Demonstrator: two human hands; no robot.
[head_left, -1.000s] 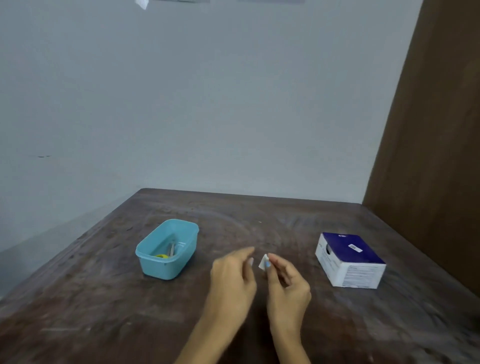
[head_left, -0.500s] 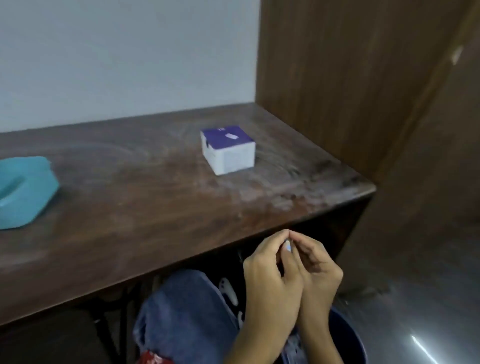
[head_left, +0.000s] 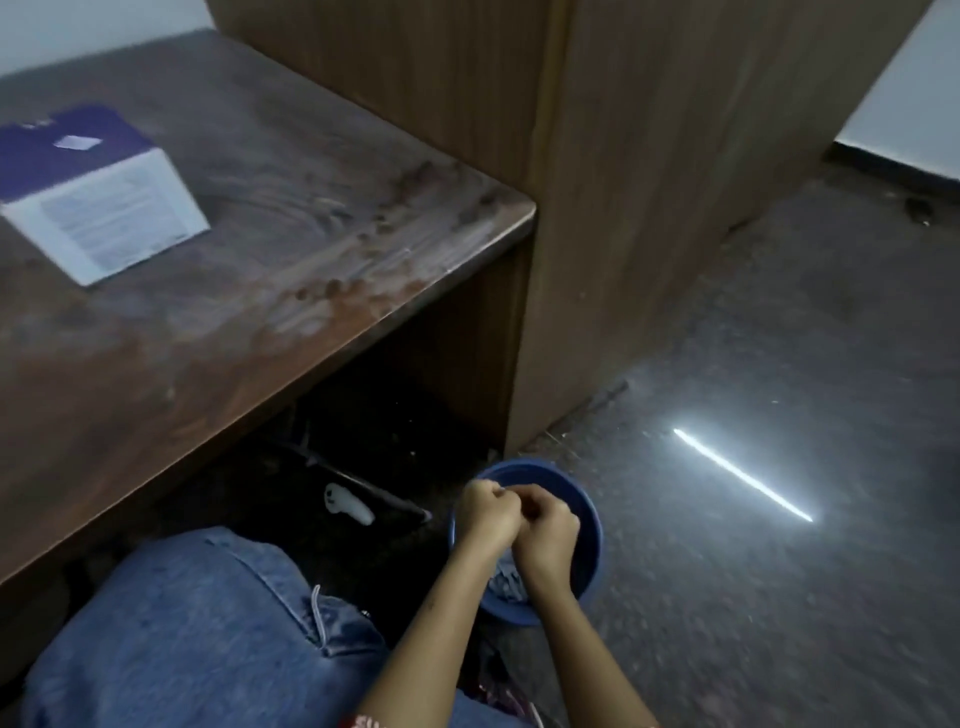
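Nearest the camera, the person's knee in blue jeans (head_left: 197, 634) fills the lower left, and both forearms reach out past it to the right. The left hand (head_left: 485, 517) and the right hand (head_left: 551, 532) are curled into loose fists, pressed together knuckle to knuckle with the fingertips drawn inward. A small pale scrap (head_left: 500, 488) appears to be pinched where the fingertips meet. Only a speck of it shows, so its shape cannot be told. The hands hang directly above a round blue bin (head_left: 525, 464) standing on the floor (head_left: 753, 597) beside the knee, with some crumpled greyish stuff lying inside it.

Judged from this, the job is throwing the scrap away, and it looks nearly finished. The scrap is over the bin's mouth, and what is left is to part the fingers and let it fall in. It is not yet released.

Just beyond, under the desk (head_left: 322, 218), a small white object (head_left: 349, 506) lies in shadow, too dim to identify. On the desk top, well apart from the hands, sits a blurred white box with a purple lid (head_left: 109, 208). A tall wooden panel (head_left: 649, 182) closes the desk's far right side, and a bright streak of reflected light (head_left: 743, 475) crosses the floor.
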